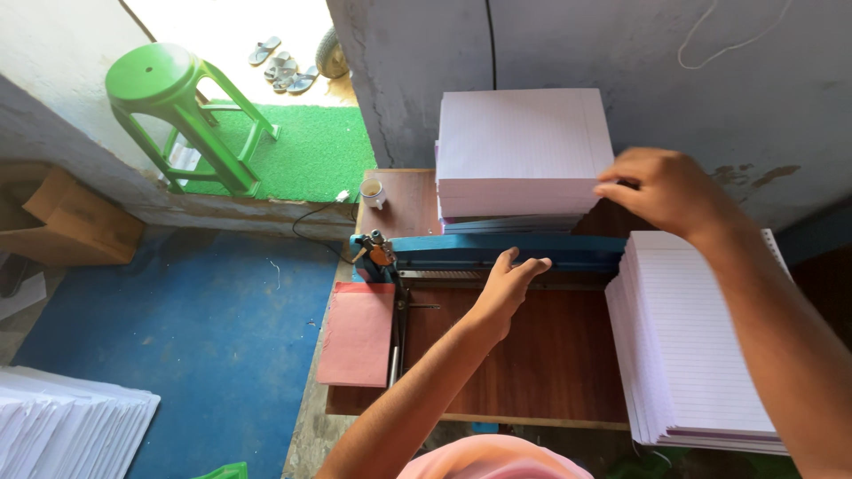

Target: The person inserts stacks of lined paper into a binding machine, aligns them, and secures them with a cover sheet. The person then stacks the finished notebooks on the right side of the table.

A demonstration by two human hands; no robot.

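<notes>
R hand (661, 191) fingers pinch the far ruled-paper stack (524, 146) at its corner; sheets could slide off w/ a one-sided pull. L hand (513, 282) fingers lie flat, nearly closed, on the blue punch bar (497, 251), holding nothing; risk of pinch if bar drops.

Paper stack (524, 142) lies behind the machine (497, 253); another stack (701, 346) sits right.

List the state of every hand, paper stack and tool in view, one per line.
left hand: resting on the blue machine, fingers curled over its bar.
right hand: touching the back stack's edge.
blue machine: nothing under its bar that shows.
back stack of ruled paper: squared, flat.
near stack of ruled paper: fanned at its left edge.
pink card: lying flat.
green stool: upright.
</notes>
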